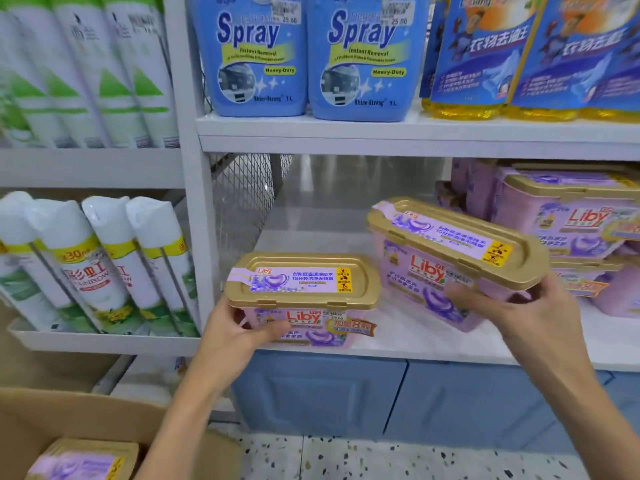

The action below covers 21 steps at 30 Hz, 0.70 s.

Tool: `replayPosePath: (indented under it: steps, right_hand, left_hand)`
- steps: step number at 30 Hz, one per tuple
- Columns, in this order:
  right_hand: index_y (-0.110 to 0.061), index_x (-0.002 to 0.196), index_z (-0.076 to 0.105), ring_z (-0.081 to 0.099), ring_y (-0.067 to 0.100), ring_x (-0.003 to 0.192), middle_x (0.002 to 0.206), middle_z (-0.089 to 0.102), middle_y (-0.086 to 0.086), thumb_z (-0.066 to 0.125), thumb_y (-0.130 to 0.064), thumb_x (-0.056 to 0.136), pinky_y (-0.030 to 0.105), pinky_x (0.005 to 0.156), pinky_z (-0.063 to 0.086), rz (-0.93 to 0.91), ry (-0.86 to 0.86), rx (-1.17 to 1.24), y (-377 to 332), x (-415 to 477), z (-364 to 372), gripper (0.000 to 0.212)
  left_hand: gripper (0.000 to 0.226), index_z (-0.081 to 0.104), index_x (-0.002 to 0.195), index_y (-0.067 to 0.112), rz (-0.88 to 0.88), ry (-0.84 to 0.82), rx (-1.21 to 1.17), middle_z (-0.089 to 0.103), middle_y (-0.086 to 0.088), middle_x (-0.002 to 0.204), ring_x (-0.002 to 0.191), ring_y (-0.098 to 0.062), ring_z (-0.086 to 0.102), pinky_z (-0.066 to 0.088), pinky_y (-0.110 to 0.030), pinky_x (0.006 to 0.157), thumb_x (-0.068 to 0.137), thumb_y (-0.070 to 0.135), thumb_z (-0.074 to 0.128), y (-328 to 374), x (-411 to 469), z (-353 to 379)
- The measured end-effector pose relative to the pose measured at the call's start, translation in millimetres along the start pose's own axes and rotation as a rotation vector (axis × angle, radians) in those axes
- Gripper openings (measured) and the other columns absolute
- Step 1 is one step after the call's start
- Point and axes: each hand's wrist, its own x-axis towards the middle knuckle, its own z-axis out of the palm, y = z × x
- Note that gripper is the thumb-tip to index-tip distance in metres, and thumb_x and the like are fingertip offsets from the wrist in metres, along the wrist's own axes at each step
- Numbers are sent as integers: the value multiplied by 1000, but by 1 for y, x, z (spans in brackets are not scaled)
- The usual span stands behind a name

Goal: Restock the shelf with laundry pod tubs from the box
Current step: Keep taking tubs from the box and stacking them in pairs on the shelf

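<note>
Gold-lidded pink plastic: left hand (239,329) grips level tub (301,284), right hand (516,308) tilted tub (450,242).

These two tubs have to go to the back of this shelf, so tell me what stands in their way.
Behind the flat tub in the left hand, nothing visible: only bare shelf. The tilted tub in the right hand has the stacked tubs close behind its right end.

Shelf board (304,240) is lying bare at twelve o'clock of the level Liby tub (301,282). Wire mesh (242,202) is closing nine o'clock; the tilted Liby tub (450,244) and stacked tubs (581,220) are crowding three o'clock.
</note>
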Motion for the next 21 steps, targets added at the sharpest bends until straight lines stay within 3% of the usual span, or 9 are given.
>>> replayPosePath:
  steps: [4,6,8,9,11,13,16,18,21]
  right_hand:
    - [-17,115,71,75,7,85,100,78,-13,89,-19,58,15,72,56,-147,-30,86,-46,4,-19,60]
    - [-19,109,74,75,17,91,95,79,-10,87,-22,58,31,86,60,-182,-70,154,-58,8,-17,53]
    - [-25,105,76,72,27,100,98,79,-3,87,-19,59,55,97,54,-202,-158,238,-60,15,-9,47]
    - [-26,105,77,71,29,106,104,78,1,87,-16,60,58,98,52,-191,-215,267,-60,17,-3,47]
    - [-18,112,74,74,25,102,107,78,4,86,-7,62,50,90,57,-131,-327,281,-57,22,11,52]
    - [-3,117,68,76,18,88,96,79,1,84,0,61,35,74,62,-62,-399,261,-53,23,23,58]
    - [-3,115,69,75,24,99,105,78,6,87,-2,58,30,76,61,-33,-420,204,-45,22,33,60]
    - [-6,113,70,75,22,100,106,78,5,87,-4,60,29,79,60,-30,-411,182,-42,23,36,56]
    - [-8,113,69,75,21,98,104,79,3,86,-11,64,30,80,61,-5,-424,151,-40,19,40,52]
  left_hand:
    - [57,65,112,16,-48,-9,0,79,10,100,99,-3,71,54,-17,82,63,-1,90,0,0,-5]
    - [58,66,111,14,-41,-35,-11,79,7,101,100,-6,72,53,-24,88,59,7,90,2,-1,0]
    - [56,66,109,16,-34,-75,-18,79,7,103,101,-8,72,53,-27,90,59,10,90,6,-2,11]
    - [54,66,108,16,-34,-92,-23,79,7,103,101,-8,72,54,-27,89,61,6,90,7,-3,17]
    - [49,66,106,15,-35,-110,-31,78,1,97,97,-9,71,55,-25,84,67,-3,88,7,-5,28]
    - [45,65,104,13,-26,-126,-30,72,-21,94,91,-7,71,55,-21,79,70,-7,86,10,-7,37]
    - [42,63,102,9,-5,-145,-36,60,-40,99,83,1,70,54,-13,72,72,-15,81,12,-8,45]
    - [38,62,99,5,-1,-153,-26,66,-32,94,84,1,70,53,-10,71,73,-16,80,9,-8,48]
    - [38,61,104,0,-14,-152,-27,77,5,89,89,2,71,53,-11,73,74,-13,81,6,-9,49]
